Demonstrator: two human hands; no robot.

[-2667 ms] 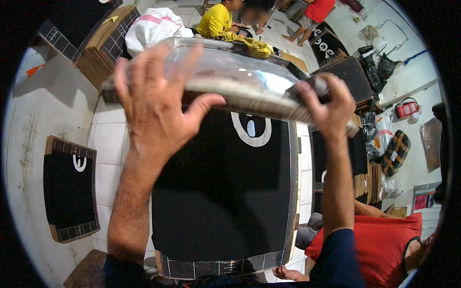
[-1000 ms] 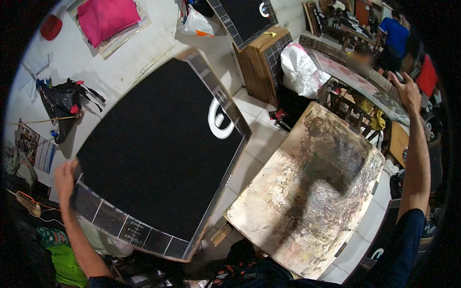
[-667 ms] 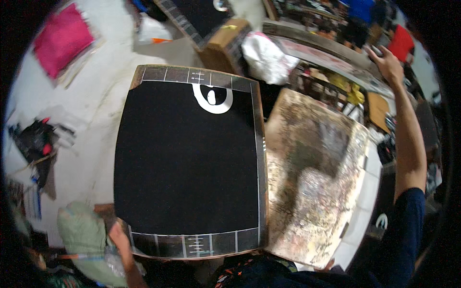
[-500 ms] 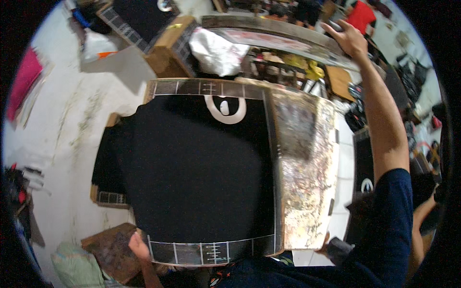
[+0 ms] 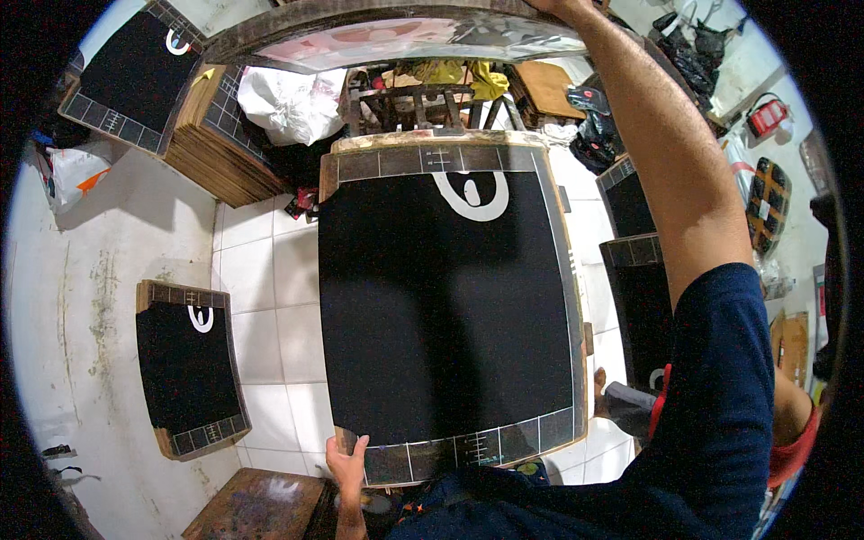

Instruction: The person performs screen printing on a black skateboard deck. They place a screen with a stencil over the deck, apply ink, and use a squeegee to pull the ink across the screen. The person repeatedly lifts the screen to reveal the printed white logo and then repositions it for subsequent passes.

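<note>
A board (image 5: 450,297) covered in black fabric with a white ring print sits centrally on a pale, stained base (image 5: 423,137), squared grids at both ends. My left hand (image 5: 346,454) grips its lower-left corner, thumb on top. Along the top of the view a raised framed screen (image 5: 387,36) with a pinkish print spans across. My right hand (image 5: 556,7) reaches up to this frame, its fingers cropped by the edge, so their grip is hidden.
Similar boards lie left (image 5: 184,360) and right (image 5: 639,306). Stacked boards (image 5: 207,153) and a white sack (image 5: 288,112) stand upper left. A brown board (image 5: 252,504) is lower left. A person in red (image 5: 792,441) is beside me on the right; a bare wall (image 5: 72,270) is left.
The black board has moved rightward over the stained base, which it now mostly covers, with my left hand still at its corner. My view has swung round, and my right hand appears higher, near the top edge.
</note>
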